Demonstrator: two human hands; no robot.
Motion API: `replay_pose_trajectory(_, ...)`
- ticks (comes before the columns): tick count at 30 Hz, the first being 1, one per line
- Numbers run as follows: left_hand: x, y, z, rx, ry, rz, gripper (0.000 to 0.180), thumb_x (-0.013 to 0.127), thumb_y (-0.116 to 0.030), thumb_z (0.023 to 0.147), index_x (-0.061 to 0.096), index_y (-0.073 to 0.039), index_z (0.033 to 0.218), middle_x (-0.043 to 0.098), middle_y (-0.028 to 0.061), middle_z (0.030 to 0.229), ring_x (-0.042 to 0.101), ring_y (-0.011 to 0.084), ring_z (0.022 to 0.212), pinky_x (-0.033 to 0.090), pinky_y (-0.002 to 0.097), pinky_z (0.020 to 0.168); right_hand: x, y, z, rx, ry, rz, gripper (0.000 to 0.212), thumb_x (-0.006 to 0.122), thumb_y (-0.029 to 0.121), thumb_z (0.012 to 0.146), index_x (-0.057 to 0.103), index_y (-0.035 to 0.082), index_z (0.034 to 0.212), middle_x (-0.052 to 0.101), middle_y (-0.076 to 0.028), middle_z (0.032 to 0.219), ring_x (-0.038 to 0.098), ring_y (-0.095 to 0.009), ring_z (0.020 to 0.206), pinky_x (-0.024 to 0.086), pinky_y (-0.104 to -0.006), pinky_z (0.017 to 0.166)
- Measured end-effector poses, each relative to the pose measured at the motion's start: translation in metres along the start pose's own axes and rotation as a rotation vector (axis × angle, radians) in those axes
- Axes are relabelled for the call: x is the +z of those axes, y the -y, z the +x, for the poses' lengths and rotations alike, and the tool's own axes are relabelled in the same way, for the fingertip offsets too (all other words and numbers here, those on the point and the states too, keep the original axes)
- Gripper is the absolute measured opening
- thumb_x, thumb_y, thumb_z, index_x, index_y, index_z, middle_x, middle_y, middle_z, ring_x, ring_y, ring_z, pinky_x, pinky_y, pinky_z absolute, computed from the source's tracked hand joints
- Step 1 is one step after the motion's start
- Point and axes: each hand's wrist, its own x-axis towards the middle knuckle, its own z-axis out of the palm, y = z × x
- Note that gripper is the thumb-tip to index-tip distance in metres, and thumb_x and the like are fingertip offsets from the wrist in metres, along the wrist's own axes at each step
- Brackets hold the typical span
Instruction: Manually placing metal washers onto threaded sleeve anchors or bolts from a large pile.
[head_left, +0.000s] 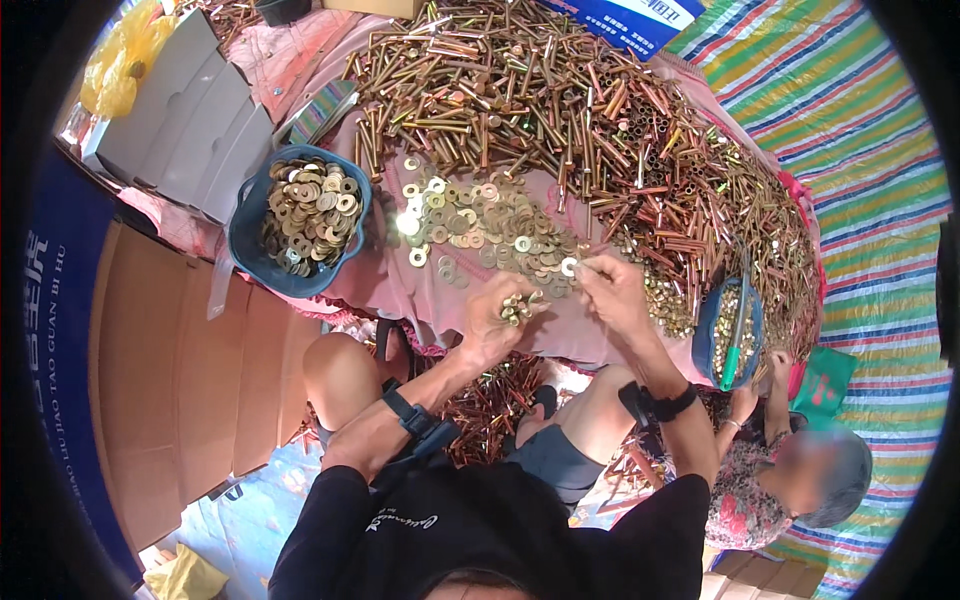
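My left hand (490, 322) is closed around a bundle of brass-coloured bolts (520, 308), their ends pointing up out of the fist. Just to its right, my right hand (615, 292) has thumb and forefinger pinched at the edge of a bright washer (569, 267). Both hands hover over the near edge of a pink cloth (380, 265). Beyond them spreads a loose layer of flat washers (480, 215). Small nuts (665, 298) lie heaped to the right of my right hand.
A big pile of bolts with sleeves (520, 90) covers the far side. At the left stands a blue basin (247, 245) of washers; at the right, a blue container (708, 345) of nuts with a green-handled tool (731, 366). Another person (745, 490) sits at the lower right, hands near the pile.
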Motion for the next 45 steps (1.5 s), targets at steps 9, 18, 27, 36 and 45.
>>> replay_pose_trajectory(9,0.003,0.011,0.0,-0.013,0.077,0.01,0.029,0.071,0.007,0.074,0.07,-0.002,0.101,0.065,0.0108,0.089,0.063,0.0267,0.079,0.05,0.0369,0.071,0.019,0.02,-0.023,0.082,0.206,0.307,0.023,0.074,0.025,0.098,0.07,0.004,0.09,0.066,0.0,0.071,0.059,-0.006,0.053,0.044,-0.0204,0.046)
replay_pose_trajectory(18,-0.006,-0.001,0.0,-0.038,0.092,-0.031,0.03,0.07,0.003,0.082,0.069,-0.002,0.111,0.069,0.0116,0.096,0.068,0.0251,0.088,0.054,0.0357,0.077,0.007,0.026,0.022,-0.15,-0.06,-0.254,0.022,0.073,0.022,0.095,0.073,0.0,0.092,0.073,-0.01,0.076,0.068,-0.016,0.064,0.053,-0.0314,0.057)
replay_pose_trajectory(27,0.001,-0.007,0.002,-0.175,0.051,-0.089,0.034,0.077,-0.008,0.091,0.068,-0.006,0.124,0.074,0.0119,0.104,0.072,0.0207,0.094,0.056,0.0332,0.084,0.014,0.037,0.126,-0.084,-0.264,-0.852,0.049,0.074,0.048,0.085,0.073,0.001,0.075,0.072,-0.026,0.08,0.071,-0.044,0.079,0.055,-0.051,0.077)
replay_pose_trajectory(36,-0.002,-0.001,-0.001,-0.18,0.074,-0.091,0.03,0.071,-0.002,0.092,0.069,-0.007,0.122,0.072,0.0101,0.104,0.07,0.0194,0.091,0.055,0.0325,0.08,-0.042,0.069,0.033,-0.089,-0.037,-0.194,0.023,0.072,0.023,0.095,0.077,0.001,0.098,0.074,-0.007,0.079,0.066,-0.011,0.067,0.05,-0.027,0.06)
replay_pose_trajectory(45,0.0,0.003,-0.001,-0.068,0.057,-0.076,0.043,0.071,0.006,0.079,0.069,-0.003,0.121,0.072,0.0114,0.1,0.071,0.0215,0.087,0.055,0.033,0.078,-0.021,0.086,-0.017,-0.151,0.051,-0.168,0.024,0.075,0.024,0.096,0.074,0.001,0.103,0.065,0.002,0.077,0.054,-0.004,0.063,0.042,-0.0225,0.055)
